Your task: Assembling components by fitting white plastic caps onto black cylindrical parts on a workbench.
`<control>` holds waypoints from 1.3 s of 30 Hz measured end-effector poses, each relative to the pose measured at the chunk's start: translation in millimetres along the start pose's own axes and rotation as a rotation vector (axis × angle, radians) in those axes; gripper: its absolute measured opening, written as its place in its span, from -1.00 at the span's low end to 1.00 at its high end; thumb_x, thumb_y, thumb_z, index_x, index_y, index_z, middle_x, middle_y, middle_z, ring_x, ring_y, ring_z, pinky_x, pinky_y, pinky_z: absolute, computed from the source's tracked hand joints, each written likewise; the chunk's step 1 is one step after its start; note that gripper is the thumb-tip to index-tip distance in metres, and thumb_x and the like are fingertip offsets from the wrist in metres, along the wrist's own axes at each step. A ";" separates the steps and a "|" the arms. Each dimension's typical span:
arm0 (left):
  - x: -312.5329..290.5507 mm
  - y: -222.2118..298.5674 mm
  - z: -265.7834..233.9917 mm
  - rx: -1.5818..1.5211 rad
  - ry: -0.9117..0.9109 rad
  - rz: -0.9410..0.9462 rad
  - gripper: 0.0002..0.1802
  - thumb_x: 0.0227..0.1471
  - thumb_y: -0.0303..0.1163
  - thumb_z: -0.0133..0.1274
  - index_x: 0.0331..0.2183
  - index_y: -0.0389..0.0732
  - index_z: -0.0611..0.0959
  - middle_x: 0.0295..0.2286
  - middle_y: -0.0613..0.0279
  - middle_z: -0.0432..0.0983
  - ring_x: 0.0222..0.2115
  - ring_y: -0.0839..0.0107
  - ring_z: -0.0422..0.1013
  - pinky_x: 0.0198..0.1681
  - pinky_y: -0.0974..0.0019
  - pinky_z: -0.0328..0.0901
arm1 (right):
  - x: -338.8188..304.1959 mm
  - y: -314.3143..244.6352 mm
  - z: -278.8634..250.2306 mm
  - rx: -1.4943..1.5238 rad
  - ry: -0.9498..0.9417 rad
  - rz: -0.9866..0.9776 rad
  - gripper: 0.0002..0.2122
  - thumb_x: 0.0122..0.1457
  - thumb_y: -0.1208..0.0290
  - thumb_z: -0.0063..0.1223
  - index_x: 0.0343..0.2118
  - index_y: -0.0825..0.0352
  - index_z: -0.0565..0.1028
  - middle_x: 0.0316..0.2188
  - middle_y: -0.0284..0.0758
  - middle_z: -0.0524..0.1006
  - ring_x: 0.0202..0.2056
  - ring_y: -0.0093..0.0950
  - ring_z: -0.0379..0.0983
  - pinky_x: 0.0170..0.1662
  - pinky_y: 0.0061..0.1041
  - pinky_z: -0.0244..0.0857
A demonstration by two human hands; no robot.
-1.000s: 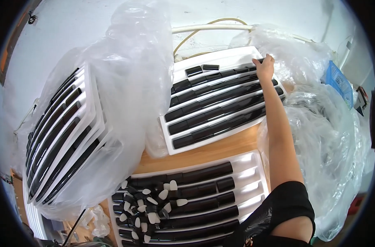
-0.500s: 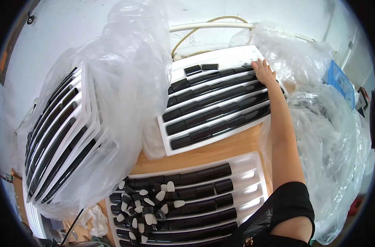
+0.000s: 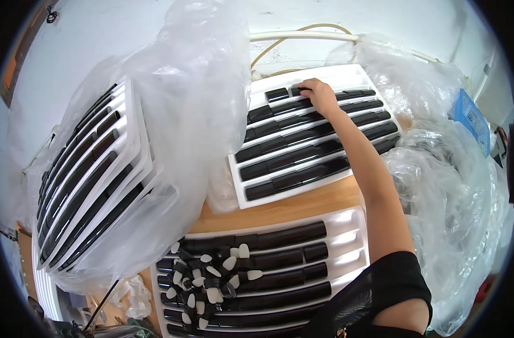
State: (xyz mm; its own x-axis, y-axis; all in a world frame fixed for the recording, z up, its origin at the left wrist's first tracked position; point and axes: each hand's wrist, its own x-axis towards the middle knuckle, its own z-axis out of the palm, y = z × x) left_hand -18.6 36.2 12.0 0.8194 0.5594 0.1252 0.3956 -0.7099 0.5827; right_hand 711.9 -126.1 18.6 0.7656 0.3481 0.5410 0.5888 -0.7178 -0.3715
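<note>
Your right hand [image 3: 321,98] is at the upper middle of the frame, its fingers curled in at the right end of a short black piece [image 3: 296,91]; you can't tell from this view whether they pinch it or only touch it. That piece lies just left of your fingertips, on the upper white tray [image 3: 342,73], with a second short black piece [image 3: 277,94] just beside it on the left. Below them run rows of glossy black pieces, and your forearm crosses over these. Translucent plastic sheeting [image 3: 198,107] hangs over the tray's left end, while crumpled clear plastic [image 3: 437,191] fills the right, below a blue basket [image 3: 473,125]. At lower centre, a loose heap of pale-ended black pieces [image 3: 214,295] covers part of the lower white tray [image 3: 351,241], whose lower right your sleeve hides.
</note>
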 end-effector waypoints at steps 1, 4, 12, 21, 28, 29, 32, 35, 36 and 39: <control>27.2 -20.7 -15.7 0.448 -0.078 0.847 -0.93 -0.11 -0.61 0.09 -0.45 -0.30 0.56 -0.54 -0.01 0.48 -0.56 0.14 0.45 -0.47 0.25 0.36 | -0.6 7.6 3.5 0.069 0.048 -0.028 -0.82 0.10 0.48 0.11 -0.21 0.25 0.59 -0.17 -0.22 0.57 -0.14 -0.19 0.49 -0.07 -0.33 0.36; 43.4 -28.2 -24.7 0.902 -0.139 1.670 -0.93 -0.11 -0.60 0.09 -0.45 -0.30 0.56 -0.55 0.01 0.47 -0.57 0.12 0.44 -0.48 0.24 0.35 | 1.0 8.6 11.1 0.134 0.016 -0.003 -0.77 0.12 0.62 0.02 -0.18 0.25 0.57 -0.06 -0.20 0.52 -0.02 -0.23 0.45 0.01 -0.41 0.34; -12.3 -2.1 15.1 0.065 -0.030 0.065 -0.93 -0.13 -0.60 0.09 -0.46 -0.32 0.56 -0.56 0.06 0.46 -0.56 0.15 0.43 -0.49 0.23 0.34 | -4.9 -31.0 36.3 -0.239 0.116 0.144 -0.70 0.24 0.28 -0.07 -0.04 0.29 0.48 -0.02 -0.15 0.48 -0.05 -0.13 0.44 0.06 -0.31 0.28; -66.0 -53.0 12.8 0.018 -0.229 -0.073 -0.80 -0.21 -0.45 0.19 -0.43 -0.21 0.52 -0.45 0.13 0.45 -0.38 0.14 0.36 -0.26 0.16 0.26 | 1.0 -104.2 76.5 -0.124 -0.042 -0.010 -0.72 0.24 0.24 -0.10 -0.21 0.36 0.52 -0.10 -0.04 0.46 -0.08 -0.13 0.43 0.07 -0.11 0.20; -64.7 -58.4 16.4 0.002 -0.254 -0.046 -0.80 -0.21 -0.45 0.19 -0.44 -0.19 0.52 -0.45 0.12 0.44 -0.39 0.13 0.35 -0.28 0.12 0.24 | -14.1 -113.6 80.9 -0.229 0.044 -0.053 -0.57 0.26 0.12 -0.17 0.05 0.33 0.40 0.12 -0.10 0.33 0.16 -0.13 0.21 0.19 -0.03 0.03; -58.8 -48.6 20.7 0.067 -0.171 -0.073 -0.79 -0.22 -0.44 0.20 -0.44 -0.18 0.53 -0.46 0.12 0.44 -0.39 0.14 0.35 -0.28 0.11 0.24 | -11.7 -108.3 74.8 -0.231 0.044 -0.055 -0.57 0.26 0.12 -0.17 0.05 0.33 0.40 0.12 -0.10 0.33 0.16 -0.13 0.21 0.19 -0.03 0.03; 6.4 38.8 0.4 0.060 -0.048 -0.120 -0.94 -0.12 -0.60 0.09 -0.46 -0.32 0.56 -0.54 0.05 0.46 -0.55 0.16 0.43 -0.47 0.22 0.35 | -12.4 -96.3 29.9 -0.003 0.120 0.025 -0.55 0.29 0.06 -0.21 -0.01 0.37 0.44 -0.06 -0.07 0.49 0.00 -0.15 0.40 0.04 -0.15 0.25; -17.1 4.9 14.5 -0.043 0.046 -0.026 -0.95 -0.11 -0.57 0.10 -0.46 -0.30 0.57 -0.55 0.05 0.47 -0.55 0.14 0.44 -0.45 0.22 0.35 | -33.3 -66.6 -9.6 0.153 0.097 0.239 -0.60 0.28 0.10 -0.13 -0.04 0.34 0.46 -0.22 -0.02 0.55 -0.14 -0.08 0.48 -0.07 -0.26 0.32; -15.7 0.6 10.6 -0.110 0.055 0.052 -0.93 -0.06 -0.51 0.13 -0.48 -0.28 0.57 -0.56 0.05 0.48 -0.55 0.13 0.45 -0.46 0.23 0.36 | -45.2 -58.3 -20.8 0.168 0.032 0.200 -0.63 0.27 0.11 -0.09 -0.10 0.34 0.49 -0.30 -0.05 0.57 -0.22 -0.09 0.50 -0.14 -0.32 0.35; -17.6 -36.6 35.0 -0.198 0.134 0.177 -0.99 -0.19 -0.53 0.08 -0.56 -0.23 0.57 -0.61 0.15 0.49 -0.61 0.25 0.44 -0.47 0.32 0.36 | -84.7 -80.4 -62.8 0.216 -0.170 0.170 -0.70 0.27 0.21 -0.04 -0.19 0.39 0.53 -0.39 -0.13 0.58 -0.31 -0.30 0.52 -0.20 -0.43 0.35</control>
State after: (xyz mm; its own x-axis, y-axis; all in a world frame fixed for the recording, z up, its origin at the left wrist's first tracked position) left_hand -33.0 37.3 -39.7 0.8012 0.4953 0.3358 0.1521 -0.7113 0.6862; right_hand 583.4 -135.7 50.0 0.8793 0.3428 0.3307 0.4763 -0.6363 -0.6069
